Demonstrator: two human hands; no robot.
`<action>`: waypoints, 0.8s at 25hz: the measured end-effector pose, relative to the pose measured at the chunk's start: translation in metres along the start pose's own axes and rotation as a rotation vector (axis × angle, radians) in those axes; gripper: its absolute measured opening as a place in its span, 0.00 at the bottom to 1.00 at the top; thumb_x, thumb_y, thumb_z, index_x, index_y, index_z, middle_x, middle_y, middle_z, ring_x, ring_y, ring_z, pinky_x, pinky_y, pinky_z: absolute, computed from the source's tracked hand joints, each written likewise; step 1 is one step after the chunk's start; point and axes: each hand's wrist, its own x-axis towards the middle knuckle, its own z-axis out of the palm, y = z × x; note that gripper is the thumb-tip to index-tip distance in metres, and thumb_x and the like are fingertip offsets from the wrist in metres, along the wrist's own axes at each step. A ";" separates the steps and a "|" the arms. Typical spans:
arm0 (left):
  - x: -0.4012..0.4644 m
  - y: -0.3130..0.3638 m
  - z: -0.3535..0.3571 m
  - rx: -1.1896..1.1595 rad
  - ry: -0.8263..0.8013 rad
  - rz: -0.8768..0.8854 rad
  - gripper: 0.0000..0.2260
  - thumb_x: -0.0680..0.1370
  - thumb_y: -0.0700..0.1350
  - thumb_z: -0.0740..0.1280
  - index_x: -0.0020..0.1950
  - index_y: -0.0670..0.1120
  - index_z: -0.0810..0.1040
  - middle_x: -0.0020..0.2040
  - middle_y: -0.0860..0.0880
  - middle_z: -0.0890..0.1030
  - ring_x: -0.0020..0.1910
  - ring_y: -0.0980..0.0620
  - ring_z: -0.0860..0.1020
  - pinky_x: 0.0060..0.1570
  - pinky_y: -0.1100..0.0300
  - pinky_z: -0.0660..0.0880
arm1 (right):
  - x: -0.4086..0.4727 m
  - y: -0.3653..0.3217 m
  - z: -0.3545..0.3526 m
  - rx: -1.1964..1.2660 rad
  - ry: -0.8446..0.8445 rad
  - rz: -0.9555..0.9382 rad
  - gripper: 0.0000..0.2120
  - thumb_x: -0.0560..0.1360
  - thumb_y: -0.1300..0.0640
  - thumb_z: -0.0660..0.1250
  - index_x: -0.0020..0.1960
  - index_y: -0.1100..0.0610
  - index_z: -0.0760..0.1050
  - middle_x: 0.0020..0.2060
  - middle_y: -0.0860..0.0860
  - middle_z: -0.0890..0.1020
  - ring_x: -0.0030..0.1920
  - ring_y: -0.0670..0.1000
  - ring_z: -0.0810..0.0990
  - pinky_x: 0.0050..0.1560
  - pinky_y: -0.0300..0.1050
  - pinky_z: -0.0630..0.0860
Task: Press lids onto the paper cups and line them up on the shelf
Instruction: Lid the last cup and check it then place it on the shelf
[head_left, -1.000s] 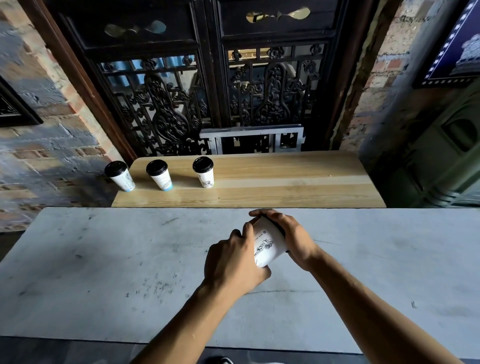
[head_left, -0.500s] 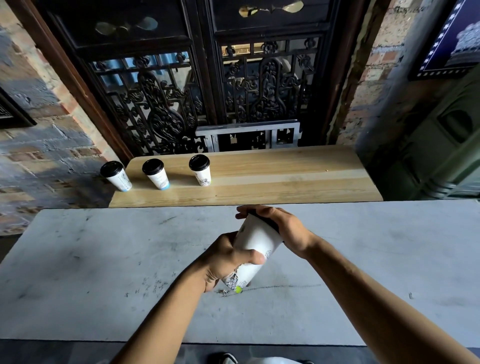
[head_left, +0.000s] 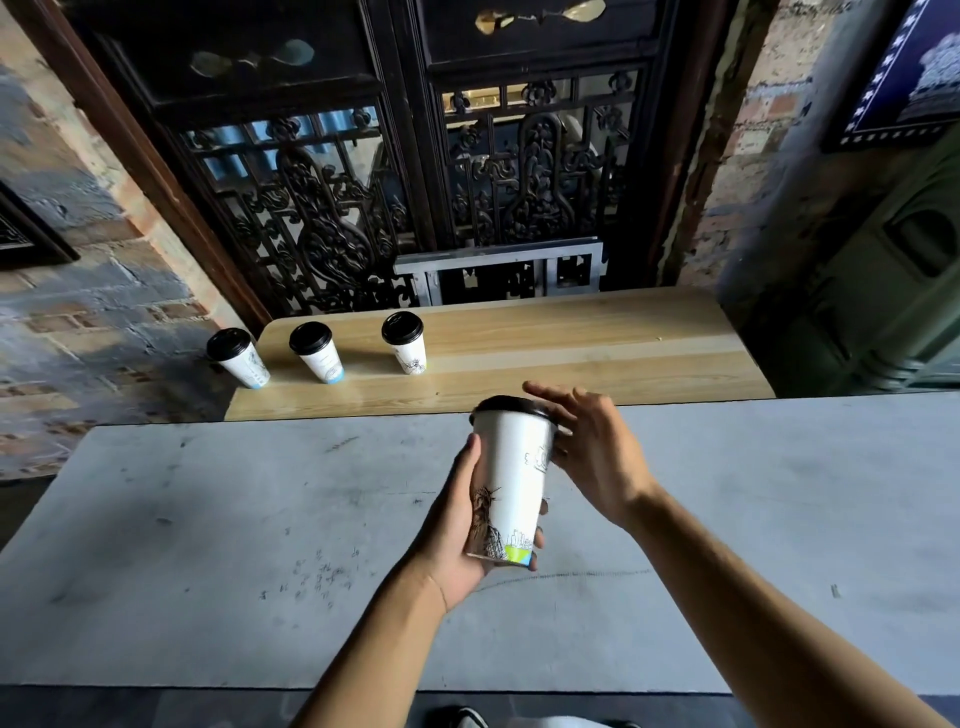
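Observation:
A white printed paper cup with a black lid is held upright above the grey table; my left hand grips its lower body. My right hand is beside the cup's top with fingers spread, fingertips near the lid's far rim, holding nothing. Three lidded cups stand in a row on the left of the wooden shelf: one at the shelf's left end, one to its right, a third further right.
The shelf's right two thirds hold nothing. Behind it rise dark carved doors with a grey metal frame at their foot. Brick walls flank both sides. My shoe shows below the table's near edge.
The cup went from tilted, with my right hand pressing on its lid, to upright and higher. My right hand has opened and come off the lid. My left hand slid down the cup.

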 end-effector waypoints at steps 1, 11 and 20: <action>0.000 0.000 -0.001 -0.033 0.031 0.007 0.35 0.76 0.72 0.58 0.57 0.41 0.83 0.42 0.38 0.81 0.32 0.41 0.80 0.33 0.53 0.76 | -0.003 0.007 -0.001 -0.015 0.015 0.015 0.27 0.76 0.44 0.56 0.69 0.55 0.76 0.60 0.57 0.83 0.56 0.56 0.80 0.56 0.50 0.76; -0.003 -0.020 -0.005 -0.087 0.129 0.029 0.34 0.78 0.71 0.55 0.67 0.46 0.80 0.59 0.35 0.84 0.47 0.36 0.84 0.39 0.46 0.82 | -0.039 0.045 0.010 -0.133 -0.014 0.141 0.29 0.76 0.58 0.61 0.73 0.36 0.69 0.38 0.58 0.71 0.36 0.56 0.70 0.34 0.46 0.67; -0.004 -0.027 -0.001 0.520 0.753 0.302 0.19 0.81 0.64 0.57 0.44 0.52 0.78 0.43 0.49 0.83 0.48 0.45 0.83 0.44 0.53 0.78 | -0.045 0.041 0.010 -0.127 0.004 0.134 0.30 0.81 0.66 0.60 0.75 0.39 0.67 0.52 0.61 0.84 0.47 0.60 0.81 0.45 0.51 0.82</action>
